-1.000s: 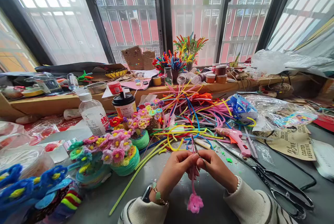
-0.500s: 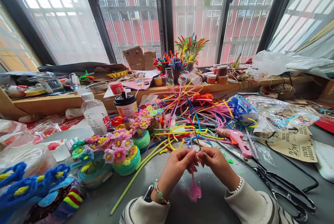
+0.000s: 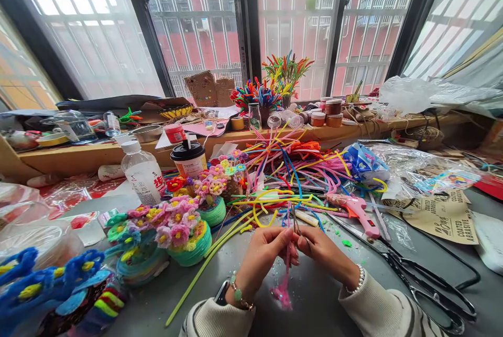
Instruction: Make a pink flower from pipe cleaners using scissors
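Note:
My left hand (image 3: 266, 252) pinches the stem of a pink pipe-cleaner flower (image 3: 282, 294). The fuzzy flower hangs head-down below my fingers, above the grey table, and the stem's tip sticks up past them. Close against it, my right hand (image 3: 324, 253) is closed around a small pair of metal scissors (image 3: 295, 226), whose thin blades point up and away beside the stem. Whether the blades touch the stem I cannot tell. The fingertips of both hands nearly meet and partly hide the stem.
Pipe-cleaner flower pots (image 3: 190, 245) stand at left, near a plastic bottle (image 3: 143, 172) and a lidded cup (image 3: 189, 159). Behind my hands lies a heap of pipe cleaners (image 3: 298, 161). To the right are a pink glue gun (image 3: 359, 214), large black scissors (image 3: 428, 284) and sandpaper (image 3: 440, 216).
The hanging flower has swung slightly left and turned. In my right hand, the scissors have tilted, and their two blades now show apart. Both hands stay in nearly the same place.

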`<state>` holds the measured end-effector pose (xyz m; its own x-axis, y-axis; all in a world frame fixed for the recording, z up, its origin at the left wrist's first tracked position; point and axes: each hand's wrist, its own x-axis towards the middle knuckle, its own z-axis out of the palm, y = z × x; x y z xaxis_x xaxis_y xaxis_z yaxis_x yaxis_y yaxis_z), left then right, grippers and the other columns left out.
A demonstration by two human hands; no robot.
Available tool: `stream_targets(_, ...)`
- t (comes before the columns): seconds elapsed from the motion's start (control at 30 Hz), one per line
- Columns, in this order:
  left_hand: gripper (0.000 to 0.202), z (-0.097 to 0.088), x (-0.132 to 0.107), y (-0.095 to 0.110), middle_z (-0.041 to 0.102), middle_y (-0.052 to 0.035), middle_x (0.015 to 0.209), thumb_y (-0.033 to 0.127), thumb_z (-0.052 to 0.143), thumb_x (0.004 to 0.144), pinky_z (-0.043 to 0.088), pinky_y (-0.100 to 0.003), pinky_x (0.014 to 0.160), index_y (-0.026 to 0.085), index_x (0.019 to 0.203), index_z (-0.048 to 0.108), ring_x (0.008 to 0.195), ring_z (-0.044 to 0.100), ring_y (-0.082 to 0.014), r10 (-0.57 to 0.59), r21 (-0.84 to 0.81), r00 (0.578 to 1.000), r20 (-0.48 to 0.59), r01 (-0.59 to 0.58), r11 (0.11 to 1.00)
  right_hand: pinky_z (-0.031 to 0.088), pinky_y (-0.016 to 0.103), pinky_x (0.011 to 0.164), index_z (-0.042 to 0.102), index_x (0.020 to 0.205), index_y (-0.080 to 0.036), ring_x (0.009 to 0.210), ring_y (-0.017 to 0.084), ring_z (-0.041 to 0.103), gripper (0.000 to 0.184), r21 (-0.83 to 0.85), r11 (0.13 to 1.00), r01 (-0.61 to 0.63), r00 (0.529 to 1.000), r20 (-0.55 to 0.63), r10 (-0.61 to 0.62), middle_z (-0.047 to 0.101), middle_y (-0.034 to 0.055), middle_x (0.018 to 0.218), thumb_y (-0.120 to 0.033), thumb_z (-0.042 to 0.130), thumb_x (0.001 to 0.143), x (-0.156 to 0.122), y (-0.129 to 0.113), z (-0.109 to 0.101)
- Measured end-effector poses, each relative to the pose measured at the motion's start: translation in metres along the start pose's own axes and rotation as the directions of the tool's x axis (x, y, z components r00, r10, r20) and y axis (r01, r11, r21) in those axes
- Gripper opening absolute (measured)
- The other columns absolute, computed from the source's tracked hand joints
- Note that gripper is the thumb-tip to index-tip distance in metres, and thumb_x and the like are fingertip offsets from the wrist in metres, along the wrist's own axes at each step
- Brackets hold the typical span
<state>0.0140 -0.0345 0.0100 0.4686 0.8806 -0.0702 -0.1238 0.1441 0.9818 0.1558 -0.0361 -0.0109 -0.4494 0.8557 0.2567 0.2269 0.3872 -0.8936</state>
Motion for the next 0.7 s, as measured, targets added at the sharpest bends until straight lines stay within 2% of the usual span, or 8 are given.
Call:
stream_targets(0.13, 0.036, -0.0009, 0.0007, -0.0011, 0.052, -0.0006, 0.045, 0.043, 0.052, 0.069, 0.037, -0.021, 0.042, 0.010, 0.058, 0.060, 0.040, 0.048, -0.0092, 0.001, 0.019, 1.000, -0.002, -0.001, 1.000, 0.036, 0.026, 0.059, 0.050, 0.061, -0.015, 0.061, 0.014, 0.048, 0.061, -0.001, 1.000, 0.024, 0.998, 0.052, -0.023, 0.054, 0.0024, 0.061, -0.067, 0.021, 0.072, 0.0004, 0.0011, -0.0001)
stream_targets(0.37, 0.037, -0.0027, 0.0014, -0.0035, 0.050, 0.0005, 0.038, 0.045, 0.052, 0.068, 0.036, -0.020, 0.041, 0.012, 0.053, 0.056, 0.034, 0.046, -0.0083, 0.010, 0.024, 1.000, -0.029, -0.009, 1.000, 0.027, 0.022, 0.049, 0.042, 0.057, -0.016, 0.054, 0.010, 0.035, 0.057, -0.042, 0.998, -0.039, 0.999, -0.007, 0.039, 0.041, -0.0016, 0.056, -0.068, 0.025, 0.071, 0.0009, 0.0012, -0.0024)
stream_targets(0.57, 0.036, -0.0019, 0.0002, -0.0024, 0.050, 0.0004, 0.039, 0.044, 0.052, 0.068, 0.036, -0.021, 0.041, 0.011, 0.053, 0.056, 0.034, 0.045, -0.0084, -0.030, 0.012, 0.999, 0.014, 0.030, 0.999, 0.026, 0.022, 0.047, 0.042, 0.054, -0.016, 0.051, 0.009, 0.034, 0.057, 0.001, 0.999, -0.033, 0.999, -0.023, 0.033, 0.038, -0.0027, 0.053, -0.069, 0.028, 0.069, -0.0002, -0.0003, -0.0018)
stream_targets(0.7, 0.034, 0.0007, -0.0037, 0.0009, 0.048, 0.0008, 0.038, 0.041, 0.050, 0.070, 0.033, -0.019, 0.040, 0.011, 0.053, 0.056, 0.034, 0.043, -0.0070, -0.021, -0.050, 1.000, -0.022, 0.020, 0.999, 0.027, 0.022, 0.047, 0.042, 0.052, -0.016, 0.050, 0.009, 0.036, 0.055, -0.013, 0.999, -0.040, 0.998, -0.044, 0.040, 0.038, -0.0028, 0.050, -0.067, 0.032, 0.069, -0.0010, -0.0004, -0.0031)
